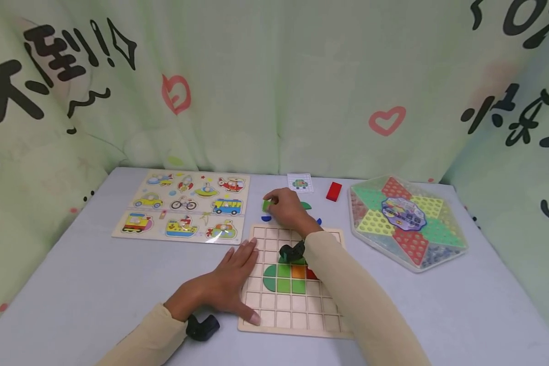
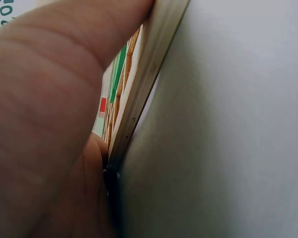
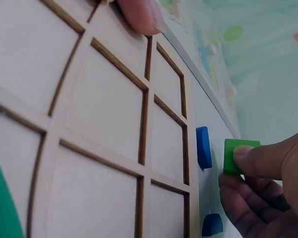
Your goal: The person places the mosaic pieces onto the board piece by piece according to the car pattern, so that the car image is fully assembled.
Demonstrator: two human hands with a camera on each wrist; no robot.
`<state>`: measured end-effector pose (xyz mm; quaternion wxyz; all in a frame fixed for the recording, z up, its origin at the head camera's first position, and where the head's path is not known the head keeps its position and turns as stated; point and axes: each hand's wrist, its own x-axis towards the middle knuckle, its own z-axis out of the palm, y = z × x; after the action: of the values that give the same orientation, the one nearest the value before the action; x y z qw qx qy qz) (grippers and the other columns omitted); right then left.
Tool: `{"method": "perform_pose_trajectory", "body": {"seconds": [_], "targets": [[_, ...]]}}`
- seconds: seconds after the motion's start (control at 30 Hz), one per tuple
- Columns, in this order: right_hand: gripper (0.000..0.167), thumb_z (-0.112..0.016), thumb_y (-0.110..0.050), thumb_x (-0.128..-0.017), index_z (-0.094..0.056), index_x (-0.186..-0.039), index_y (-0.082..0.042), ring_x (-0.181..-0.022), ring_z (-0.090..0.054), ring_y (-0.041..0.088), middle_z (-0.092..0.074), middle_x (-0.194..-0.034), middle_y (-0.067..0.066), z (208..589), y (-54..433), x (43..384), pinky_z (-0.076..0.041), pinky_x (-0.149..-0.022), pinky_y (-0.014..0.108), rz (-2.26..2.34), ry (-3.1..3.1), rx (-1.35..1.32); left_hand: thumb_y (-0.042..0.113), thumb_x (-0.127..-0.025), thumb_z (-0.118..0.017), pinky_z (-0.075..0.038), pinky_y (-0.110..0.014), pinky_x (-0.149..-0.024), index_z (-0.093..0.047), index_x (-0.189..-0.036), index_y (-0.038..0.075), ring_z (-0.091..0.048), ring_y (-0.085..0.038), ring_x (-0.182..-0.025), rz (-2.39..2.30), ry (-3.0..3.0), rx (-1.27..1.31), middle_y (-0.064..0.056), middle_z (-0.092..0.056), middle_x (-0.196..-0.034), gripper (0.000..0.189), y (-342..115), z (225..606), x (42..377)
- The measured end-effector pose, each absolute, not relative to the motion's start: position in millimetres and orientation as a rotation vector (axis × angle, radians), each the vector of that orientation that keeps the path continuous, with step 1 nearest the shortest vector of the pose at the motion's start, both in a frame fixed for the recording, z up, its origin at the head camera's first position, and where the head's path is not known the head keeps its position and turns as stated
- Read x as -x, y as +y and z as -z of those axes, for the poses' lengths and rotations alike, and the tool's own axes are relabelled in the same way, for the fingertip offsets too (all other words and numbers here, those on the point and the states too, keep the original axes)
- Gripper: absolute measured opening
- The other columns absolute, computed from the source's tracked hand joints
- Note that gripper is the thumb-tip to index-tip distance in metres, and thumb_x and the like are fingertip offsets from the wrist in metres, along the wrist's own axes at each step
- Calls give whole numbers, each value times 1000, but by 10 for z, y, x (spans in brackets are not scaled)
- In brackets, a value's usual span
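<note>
A wooden grid board [image 1: 274,320] lies on the table, with bright green squares [image 1: 283,286], an orange square [image 1: 298,272], a red piece [image 1: 311,275] and a rounded dark green piece [image 1: 269,278] set in its cells. My left hand [image 1: 226,284] rests with spread, straight fingers along the board's left edge. Beyond the far edge, my right hand [image 1: 287,207] pinches a green square block [image 3: 230,161] between thumb and fingers. Small blue pieces [image 3: 203,148] lie just past the board, near that hand. The right forearm hides part of the board's right side.
Behind the right hand are a small pattern card [image 1: 300,183], a red block [image 1: 334,191] and a dark green piece [image 1: 306,205]. A vehicle picture puzzle [image 1: 164,203] lies at left, a hexagonal Chinese checkers set [image 1: 404,221] at right. A curtain [image 1: 274,101] hangs behind.
</note>
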<state>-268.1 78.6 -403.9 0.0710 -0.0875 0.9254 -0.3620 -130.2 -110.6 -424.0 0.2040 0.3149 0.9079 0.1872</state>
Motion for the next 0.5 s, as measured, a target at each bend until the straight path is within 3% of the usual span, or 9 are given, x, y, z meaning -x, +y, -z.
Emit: {"method": "perform_pose_trajectory", "body": {"seconds": [0.2,0.5], "targets": [[25,-62,-10,-96,-70,-119,-8,-104,-56,20,-65,-115,4,4037,844,2640,-46,-95,36,1153,2741,275,76,-61,-73,5,-47,-115,-7,-156,5,12,-22,-147,-524,2521,-881,-7,12,-162,135,-1093,4237,1298],[27,-63,-15,-96,-69,-121,-10,-101,-59,19,-66,-119,4,3937,922,2492,-49,-92,34,1156,2712,417,75,-62,-74,4,-47,-116,-7,-156,5,12,-23,-147,-517,2527,-880,-7,12,-162,135,-1104,4224,1304]]}}
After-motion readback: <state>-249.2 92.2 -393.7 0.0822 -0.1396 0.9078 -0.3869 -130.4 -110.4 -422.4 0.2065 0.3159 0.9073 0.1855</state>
